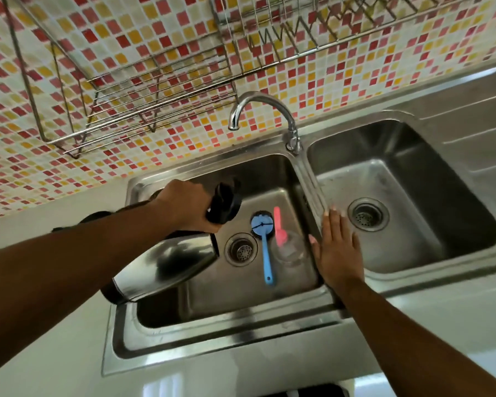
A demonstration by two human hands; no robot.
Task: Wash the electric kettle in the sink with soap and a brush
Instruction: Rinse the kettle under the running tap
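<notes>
A steel electric kettle (166, 267) with a black handle and lid hangs tilted over the left basin of the double sink (212, 319), its top end pointing toward the basin's drain. My left hand (184, 206) grips the kettle's black handle. A blue long-handled brush (265, 247) lies on the basin floor beside the drain. Next to it a pink utensil (278, 227) stands in a clear glass (289, 252). My right hand (337, 247) is open, fingers straight, over the divider between the two basins.
A curved chrome faucet (262, 110) rises behind the divider, its spout over the left basin. The right basin (413, 224) holds only its drain. Wire dish racks (143, 90) hang on the mosaic-tiled wall above. A ribbed drainboard (476, 133) lies at the right.
</notes>
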